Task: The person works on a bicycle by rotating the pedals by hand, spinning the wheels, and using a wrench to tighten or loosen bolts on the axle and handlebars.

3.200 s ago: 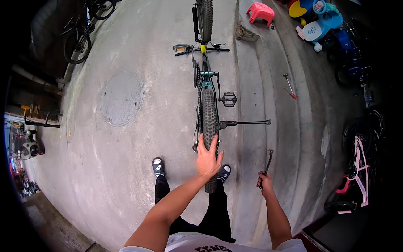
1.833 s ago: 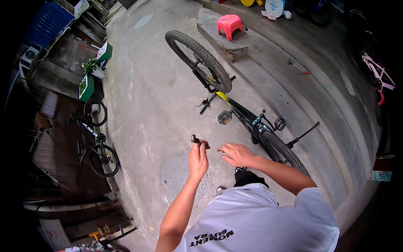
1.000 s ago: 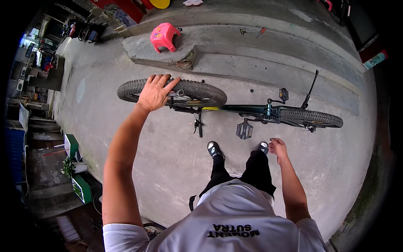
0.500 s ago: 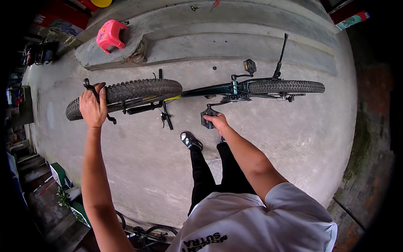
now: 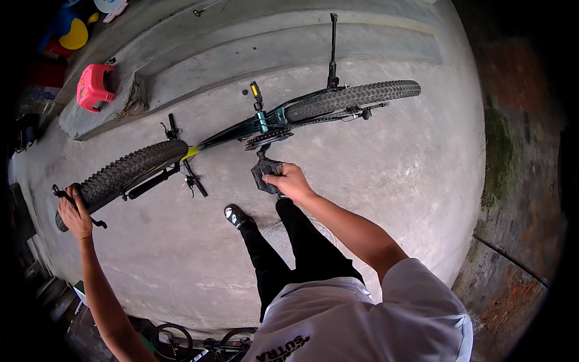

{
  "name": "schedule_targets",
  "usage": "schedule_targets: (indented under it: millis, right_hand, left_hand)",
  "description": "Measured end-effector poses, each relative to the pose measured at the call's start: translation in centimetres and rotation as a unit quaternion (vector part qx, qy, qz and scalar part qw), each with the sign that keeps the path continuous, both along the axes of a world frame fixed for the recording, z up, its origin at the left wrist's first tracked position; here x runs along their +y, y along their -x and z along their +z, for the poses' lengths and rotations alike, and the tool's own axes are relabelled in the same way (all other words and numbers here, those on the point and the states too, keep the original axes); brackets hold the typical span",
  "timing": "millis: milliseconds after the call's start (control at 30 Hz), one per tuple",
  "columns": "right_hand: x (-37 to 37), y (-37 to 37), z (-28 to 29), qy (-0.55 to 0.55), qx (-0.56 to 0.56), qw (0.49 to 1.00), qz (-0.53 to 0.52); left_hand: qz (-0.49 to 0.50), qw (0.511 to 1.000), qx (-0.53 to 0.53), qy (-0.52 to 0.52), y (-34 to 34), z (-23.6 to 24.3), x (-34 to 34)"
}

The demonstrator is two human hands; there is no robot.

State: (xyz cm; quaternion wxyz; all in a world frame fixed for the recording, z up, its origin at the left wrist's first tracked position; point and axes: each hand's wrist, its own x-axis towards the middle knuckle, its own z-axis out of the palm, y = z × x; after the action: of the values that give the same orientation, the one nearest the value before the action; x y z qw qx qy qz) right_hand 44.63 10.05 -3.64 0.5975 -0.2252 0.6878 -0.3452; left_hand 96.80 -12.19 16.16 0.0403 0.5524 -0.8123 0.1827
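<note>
A dark green bicycle [image 5: 229, 134] with a yellow patch near the fork appears upside down, its handlebar [image 5: 194, 180] below the front wheel. My right hand [image 5: 291, 181] is closed around the near black pedal [image 5: 263, 172], thumb on top. Beside it lie the chainring [image 5: 268, 140] and chain. Far left, my left hand [image 5: 75, 215] grips at the front wheel [image 5: 132, 169], fingers over a black bent bar [image 5: 98, 223] that crosses the tyre. Whether the bar is fixed to the wheel is hidden. The far pedal [image 5: 256, 92] stands edge-on, showing a yellow reflector.
A kickstand [image 5: 333, 51] sticks out beside the rear wheel [image 5: 356, 98]. Beyond the bicycle rise concrete steps [image 5: 289, 54], with a pink stool [image 5: 94, 87] on their left end. Another bicycle [image 5: 223, 344] stands behind me at lower left. A brick strip borders the right side.
The view has shifted and turned, so the bicycle now slants down to the left. The crank has turned, with my right hand still on the pedal. My left hand keeps its hold.
</note>
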Motion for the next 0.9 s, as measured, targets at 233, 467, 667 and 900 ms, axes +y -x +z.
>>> schedule_targets:
  millis: [233,467,667,900]
  right_hand:
    - [2.7,11.2,-4.4,-0.02,0.306,0.951,0.039]
    - [-0.1,6.2,-26.9,-0.088,0.368,0.925,0.0]
    - [-2.8,-8.9,-27.7,-0.088,0.116,0.987,0.061]
    - [-0.6,-6.9,-3.2,0.052,-0.127,0.99,0.003]
  left_hand:
    - [0.009,0.999,0.003,-0.052,-5.0,1.1,0.7]
    - [0.037,0.992,0.12,-0.023,-7.4,2.2,0.8]
    - [0.003,0.991,0.122,-0.047,-5.1,-0.6,-1.8]
    - [0.001,1.0,-0.003,-0.016,-11.6,0.6,-1.0]
